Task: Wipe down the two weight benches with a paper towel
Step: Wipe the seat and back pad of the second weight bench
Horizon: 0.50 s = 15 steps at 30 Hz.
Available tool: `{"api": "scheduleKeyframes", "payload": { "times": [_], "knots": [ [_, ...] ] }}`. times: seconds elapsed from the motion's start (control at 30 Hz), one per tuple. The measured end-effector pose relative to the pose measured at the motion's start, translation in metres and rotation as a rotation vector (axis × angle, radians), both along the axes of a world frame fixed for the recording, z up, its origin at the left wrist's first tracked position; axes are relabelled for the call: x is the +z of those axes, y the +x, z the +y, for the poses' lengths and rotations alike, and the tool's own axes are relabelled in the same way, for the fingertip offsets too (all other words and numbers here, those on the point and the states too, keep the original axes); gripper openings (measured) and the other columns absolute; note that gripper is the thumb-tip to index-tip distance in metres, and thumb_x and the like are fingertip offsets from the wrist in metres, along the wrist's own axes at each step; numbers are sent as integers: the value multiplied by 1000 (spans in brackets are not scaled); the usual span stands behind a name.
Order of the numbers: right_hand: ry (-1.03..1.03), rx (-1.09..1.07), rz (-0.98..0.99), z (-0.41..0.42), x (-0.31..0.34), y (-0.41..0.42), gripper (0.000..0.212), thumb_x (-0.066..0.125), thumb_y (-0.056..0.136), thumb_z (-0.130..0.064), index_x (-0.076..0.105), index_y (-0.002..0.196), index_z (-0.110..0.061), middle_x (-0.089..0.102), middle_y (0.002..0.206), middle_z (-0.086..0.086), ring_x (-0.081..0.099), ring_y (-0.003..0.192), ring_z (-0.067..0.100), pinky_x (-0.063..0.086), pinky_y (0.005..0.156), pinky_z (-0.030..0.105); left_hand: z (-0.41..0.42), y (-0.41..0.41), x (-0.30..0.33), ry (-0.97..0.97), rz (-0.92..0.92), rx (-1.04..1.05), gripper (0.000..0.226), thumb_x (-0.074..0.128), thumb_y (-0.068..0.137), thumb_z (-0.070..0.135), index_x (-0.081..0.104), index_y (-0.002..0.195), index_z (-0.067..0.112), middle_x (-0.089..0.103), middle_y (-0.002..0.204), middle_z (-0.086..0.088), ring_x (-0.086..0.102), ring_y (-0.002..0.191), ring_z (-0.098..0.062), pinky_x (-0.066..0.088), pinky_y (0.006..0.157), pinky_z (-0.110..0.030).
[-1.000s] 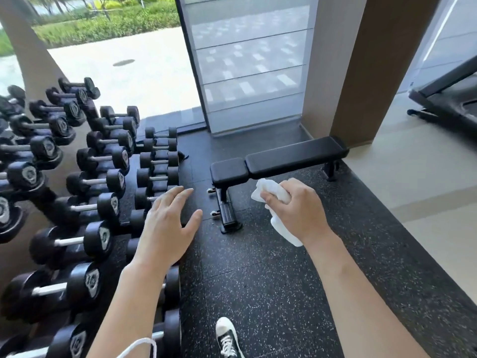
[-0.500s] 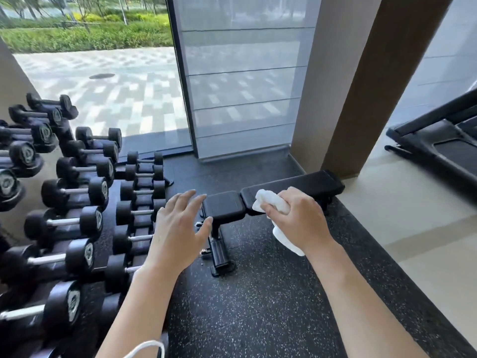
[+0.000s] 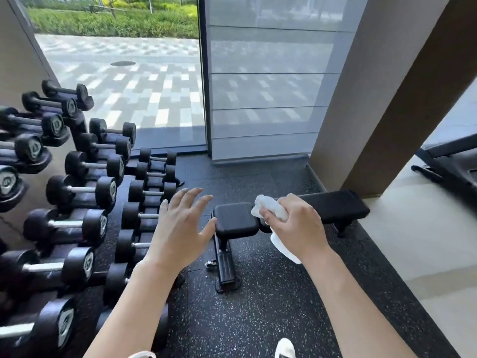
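A black weight bench (image 3: 335,206) stands on the speckled rubber floor ahead of me, its small seat pad (image 3: 235,220) nearest and the long pad running right toward the pillar. My right hand (image 3: 296,226) grips a crumpled white paper towel (image 3: 269,206) in front of the gap between the two pads; whether it touches the bench I cannot tell. My left hand (image 3: 180,228) hovers with fingers spread just left of the seat pad, holding nothing. Only one bench is in view.
A rack of black dumbbells (image 3: 77,189) fills the left side. A brown pillar (image 3: 387,99) rises behind the bench's far end. Glass panels (image 3: 258,86) face a paved yard. A treadmill base (image 3: 449,164) sits at the right edge. My white shoe (image 3: 285,348) shows at the bottom.
I have stepped closer and the view has tilted up, so the bench lies lower in view. Both hands have kept their pose, now nearer the seat pad.
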State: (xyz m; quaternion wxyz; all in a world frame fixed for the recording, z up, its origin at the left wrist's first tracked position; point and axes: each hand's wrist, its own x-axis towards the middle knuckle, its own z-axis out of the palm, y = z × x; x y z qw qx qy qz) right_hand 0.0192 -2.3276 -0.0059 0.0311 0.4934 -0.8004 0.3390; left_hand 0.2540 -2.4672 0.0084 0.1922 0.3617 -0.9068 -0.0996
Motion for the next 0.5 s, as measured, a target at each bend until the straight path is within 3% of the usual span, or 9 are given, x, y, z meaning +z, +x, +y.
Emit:
{"api": "scheduleKeyframes", "payload": {
  "times": [0.13,0.27,0.37,0.5],
  "knots": [
    [0,39,-21,-40,-7,-40,40,61,93,-62,58,73,-27,52,75,-11,50,67,3,30,58,15,-30,-32,-7,-7,0,57,54,66,96,45,59,145,22,51,155,-2,38,149,-28,33,119,-59],
    [4,99,-50,-90,-8,-90,42,62,94,-60,64,77,-21,55,78,-10,54,69,12,36,58,18,-55,-73,-2,-18,9,146,61,52,93,52,60,145,20,53,153,-2,41,148,-27,34,119,-55],
    [-17,154,-77,-128,-5,-126,43,62,93,-60,63,76,-20,55,77,-9,55,69,14,41,59,29,-71,-106,-1,-15,-5,188,55,59,98,46,58,147,20,51,155,-2,39,149,-27,33,120,-53],
    [-34,222,-95,-173,-8,-170,42,66,94,-58,64,77,-20,57,77,-8,57,68,14,45,59,29,-90,-143,2,-4,-39,276,54,66,98,41,58,147,20,51,155,-1,40,149,-26,34,119,-52]
  ]
}}
